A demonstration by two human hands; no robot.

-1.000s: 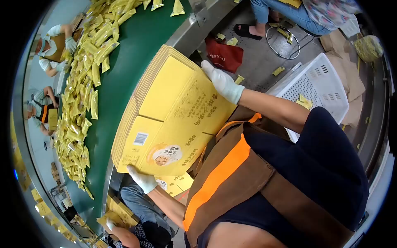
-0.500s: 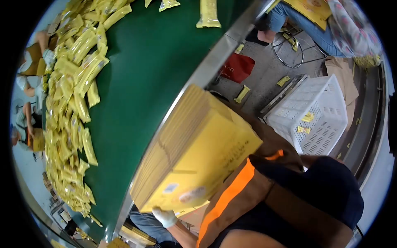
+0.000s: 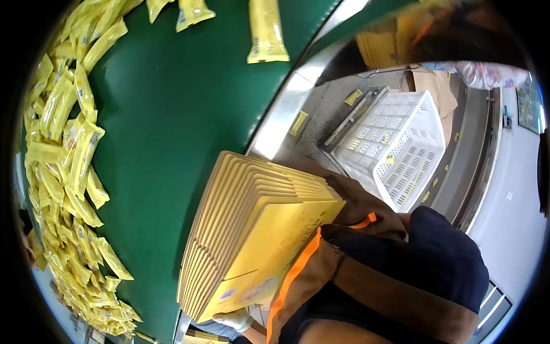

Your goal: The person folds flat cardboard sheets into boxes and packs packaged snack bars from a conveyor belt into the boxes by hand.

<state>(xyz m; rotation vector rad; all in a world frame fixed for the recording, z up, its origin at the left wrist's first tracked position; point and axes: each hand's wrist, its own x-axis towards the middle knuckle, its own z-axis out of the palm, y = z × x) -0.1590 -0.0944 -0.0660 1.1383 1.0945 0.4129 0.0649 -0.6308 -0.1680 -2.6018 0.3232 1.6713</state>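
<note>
A thick stack of flat yellow cartons [image 3: 269, 252] leans between the green conveyor belt [image 3: 166, 132] and my brown apron [image 3: 395, 275] with orange trim. Its edges are fanned out on the belt side. My left hand [image 3: 234, 319], in a white glove, grips the stack's lower end, fingers partly hidden by the cartons. My right hand is out of sight; only part of that arm shows beyond the dark navy clothing. Many yellow wrapped packets [image 3: 63, 155] lie heaped along the belt's far side. A single packet [image 3: 267, 34] lies apart near the metal rim [image 3: 286, 109].
On the floor side stands a white perforated crate [image 3: 395, 149] with a few yellow bits in it. Loose packets [image 3: 298, 122] lie on the grey floor beside it. A dark blurred shape [image 3: 424, 40] covers the top right. Part of a floral sleeve [image 3: 490, 74] shows below it.
My view has turned and moved nearer the belt. The cartons' edges have spread into a fan. My left hand stays at the stack's lower end. The seated person is mostly covered now.
</note>
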